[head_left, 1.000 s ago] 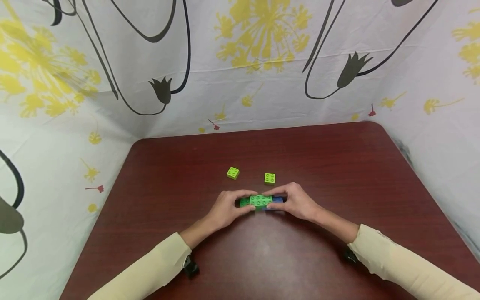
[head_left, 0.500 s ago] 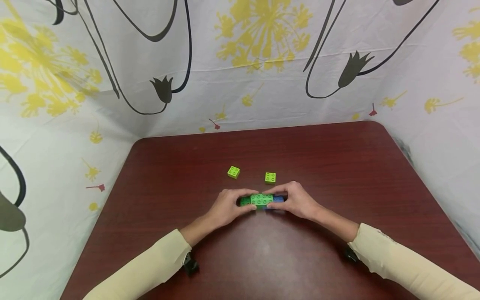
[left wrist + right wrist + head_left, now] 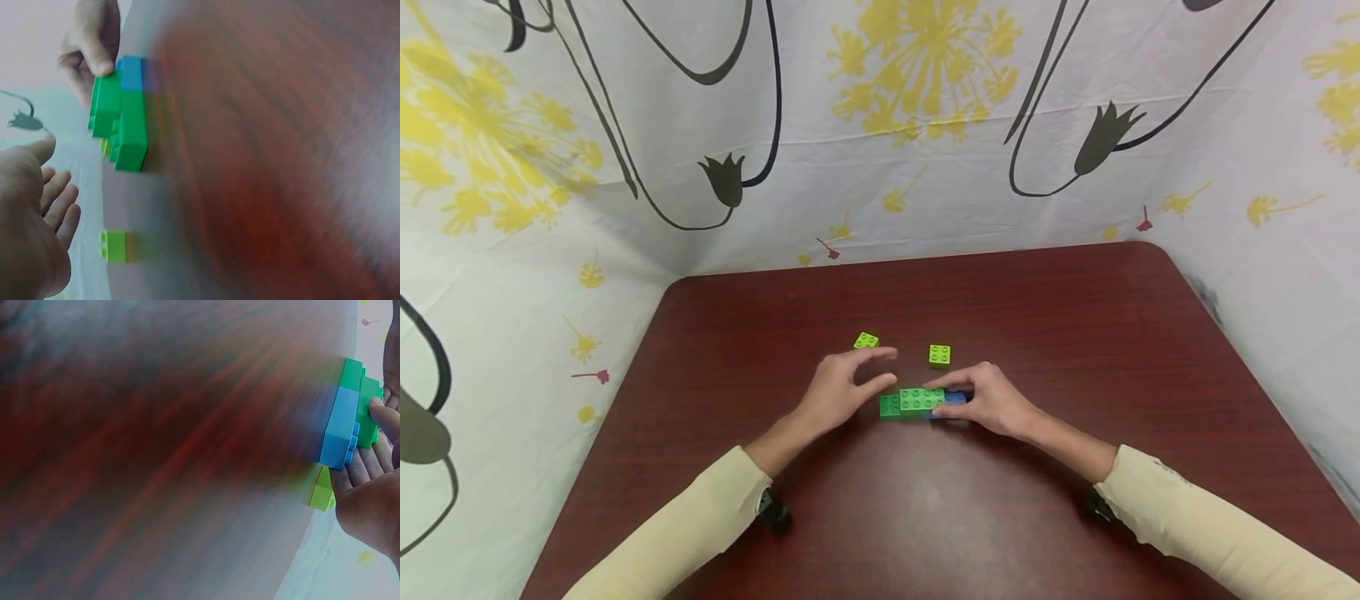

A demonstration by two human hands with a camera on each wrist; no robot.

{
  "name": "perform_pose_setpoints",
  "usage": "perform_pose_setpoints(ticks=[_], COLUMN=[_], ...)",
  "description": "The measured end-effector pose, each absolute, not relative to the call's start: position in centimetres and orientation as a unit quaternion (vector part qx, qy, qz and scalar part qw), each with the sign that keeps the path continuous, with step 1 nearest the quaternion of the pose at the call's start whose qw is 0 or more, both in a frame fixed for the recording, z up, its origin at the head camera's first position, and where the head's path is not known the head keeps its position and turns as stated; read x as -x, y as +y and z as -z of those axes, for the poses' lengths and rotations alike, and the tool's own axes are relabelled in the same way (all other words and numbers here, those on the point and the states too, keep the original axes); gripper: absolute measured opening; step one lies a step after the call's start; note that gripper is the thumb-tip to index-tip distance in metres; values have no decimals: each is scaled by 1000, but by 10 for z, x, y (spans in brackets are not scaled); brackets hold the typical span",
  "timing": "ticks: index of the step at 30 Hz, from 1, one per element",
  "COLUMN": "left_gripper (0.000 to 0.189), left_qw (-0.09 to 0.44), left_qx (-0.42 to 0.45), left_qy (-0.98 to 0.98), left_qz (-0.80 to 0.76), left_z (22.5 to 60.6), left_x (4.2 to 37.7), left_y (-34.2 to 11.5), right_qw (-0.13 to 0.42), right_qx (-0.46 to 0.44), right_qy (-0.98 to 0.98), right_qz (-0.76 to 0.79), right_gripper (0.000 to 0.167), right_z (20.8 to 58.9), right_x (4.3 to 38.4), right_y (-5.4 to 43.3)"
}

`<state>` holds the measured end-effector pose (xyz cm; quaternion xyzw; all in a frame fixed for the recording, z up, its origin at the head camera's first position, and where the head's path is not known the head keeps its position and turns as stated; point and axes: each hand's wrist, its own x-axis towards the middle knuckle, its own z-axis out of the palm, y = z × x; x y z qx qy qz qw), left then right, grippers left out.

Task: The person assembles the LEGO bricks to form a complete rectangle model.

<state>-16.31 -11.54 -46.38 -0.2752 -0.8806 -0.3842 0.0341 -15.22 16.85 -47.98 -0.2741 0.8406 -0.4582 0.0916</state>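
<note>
A light green building brick (image 3: 917, 401) bridges a darker green brick (image 3: 890, 407) on the left and a blue brick (image 3: 956, 398) on the right, forming one low stack on the table. My right hand (image 3: 995, 403) pinches the upper green brick between thumb and fingers, over the blue one. Apart from the stack, to its left, my left hand (image 3: 838, 389) hovers with fingers spread from the thumb and nothing between them. Just beyond its fingertips lies a lime brick (image 3: 867, 340), partly covered by the hand. Another lime brick (image 3: 939, 355) sits behind the stack.
The dark red-brown table (image 3: 775, 317) has rounded far corners. A white patterned cloth (image 3: 880, 200) hangs behind it and along both sides. A black device (image 3: 774, 511) shows under the left sleeve.
My left hand has let go of the brick stack and moved left and away from me, toward the left lime brick. The right hand keeps its hold in the same place.
</note>
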Motion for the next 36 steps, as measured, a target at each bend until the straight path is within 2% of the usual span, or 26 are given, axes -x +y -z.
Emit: perform_pose_setpoints(ticks=[6,11,25,36], left_gripper=[49,60,86,79], left_qw=[83,94,58,36], left_qx=[233,191,115,106], left_qy=[-889,-904,-932,-935], left_qz=[385,372,339,335], left_z=[461,464,485,497], left_x=[175,183,193,195], left_y=[-131,-141,-154,-158], right_qw=[94,93,97,105], right_qx=[271,268,261,256], right_qy=[839,837,841,839], right_qz=[462,467,464,469], right_gripper=[36,36,36,37], right_z=[479,479,479,478], right_x=[152,152,151,150], right_y=[168,168,168,168])
